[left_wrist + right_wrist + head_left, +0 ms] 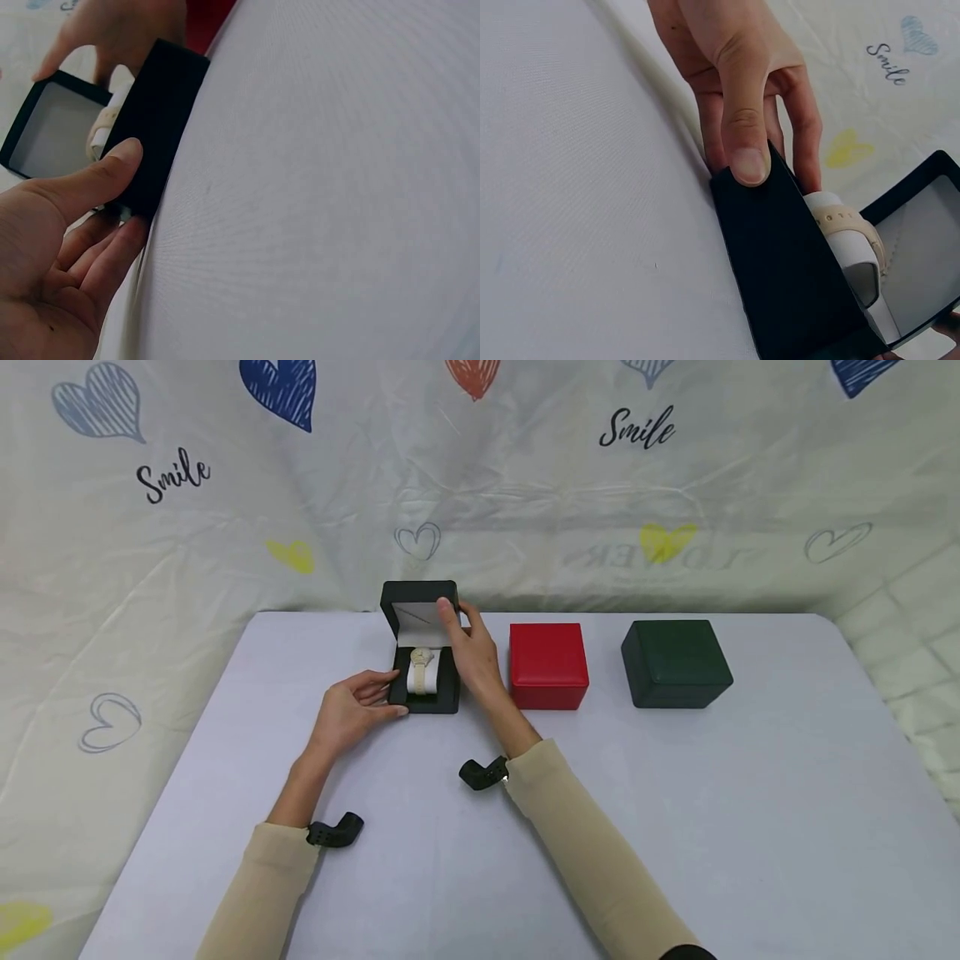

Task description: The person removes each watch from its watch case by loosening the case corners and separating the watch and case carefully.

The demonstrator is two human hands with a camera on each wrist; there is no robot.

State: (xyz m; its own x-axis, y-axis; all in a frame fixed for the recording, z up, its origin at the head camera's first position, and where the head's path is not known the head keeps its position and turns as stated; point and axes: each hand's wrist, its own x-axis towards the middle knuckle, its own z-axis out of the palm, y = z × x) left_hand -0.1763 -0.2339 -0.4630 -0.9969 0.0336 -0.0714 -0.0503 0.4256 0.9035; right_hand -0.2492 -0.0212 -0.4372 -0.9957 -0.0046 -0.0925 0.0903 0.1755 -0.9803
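A black watch box [446,704] with its lid [417,589] raised stands near the table's far edge. Inside it, a wristwatch with a beige strap [421,675] is wrapped round a white cushion [432,681]. My left hand [347,714] grips the base at its left side, the thumb [124,154] on the front face. At the lid's right edge, my right hand [474,652] holds on with the thumb inside and fingers behind. The left wrist view shows the strap [101,131] from the side. In the right wrist view, the right hand is mostly out of frame.
A red box [548,668] stands closed just right of the right forearm. Farther right is a dark green box [678,664], also closed. A white cloth covers the table [420,860], and a curtain printed with hearts [525,510] hangs behind it.
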